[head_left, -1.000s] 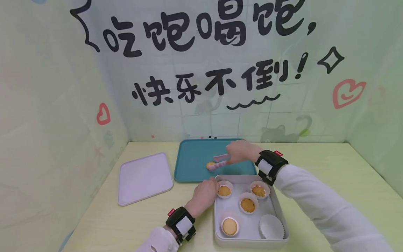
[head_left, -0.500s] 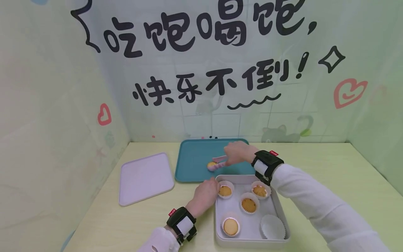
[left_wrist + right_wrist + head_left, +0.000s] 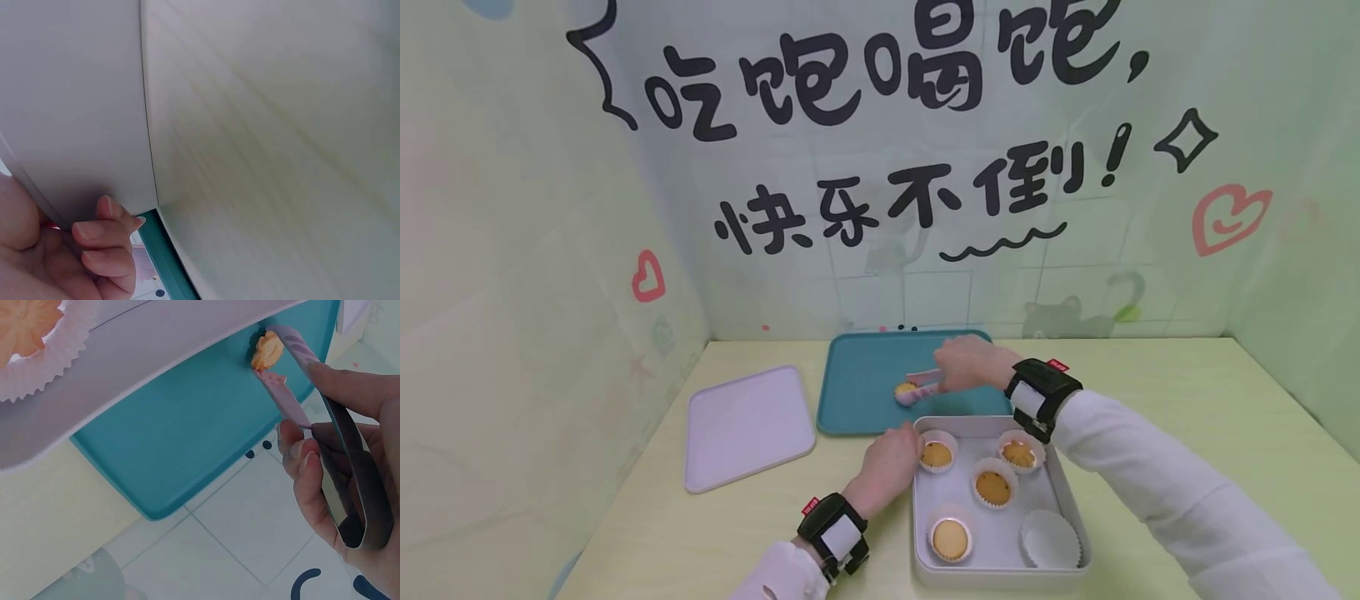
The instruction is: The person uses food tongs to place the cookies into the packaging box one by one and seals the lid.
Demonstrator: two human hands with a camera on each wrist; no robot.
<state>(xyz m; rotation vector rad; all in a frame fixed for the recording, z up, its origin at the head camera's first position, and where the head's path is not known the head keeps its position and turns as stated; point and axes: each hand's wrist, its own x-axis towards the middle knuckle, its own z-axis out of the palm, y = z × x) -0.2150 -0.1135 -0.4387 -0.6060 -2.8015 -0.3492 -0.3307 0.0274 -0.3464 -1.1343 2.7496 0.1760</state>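
My right hand point(image 3: 970, 363) holds a pair of tongs point(image 3: 356, 462) with pink tips, thumb on one arm and fingers on the other. The tips lie on either side of a small golden cookie point(image 3: 267, 351) over the teal tray point(image 3: 859, 367). My left hand point(image 3: 889, 467) grips the upper left corner of a pale rectangular box point(image 3: 1000, 575), its curled fingers point(image 3: 103, 240) against the outer wall. Inside the box, several paper cups hold cookies, one of them a star-shaped cookie point(image 3: 1018, 454). A white paper cup point(image 3: 1049, 540) at the lower right shows no cookie.
A lilac tray point(image 3: 748, 429) lies on the table point(image 3: 1157, 433) left of the teal one. The box stands in front of the teal tray and overlaps its near edge in view. A printed cloth wall point(image 3: 880, 292) rises behind the table.
The tong tips have drawn closer together around the cookie, and the right hand has shifted slightly left. The left hand and the box hold their places.
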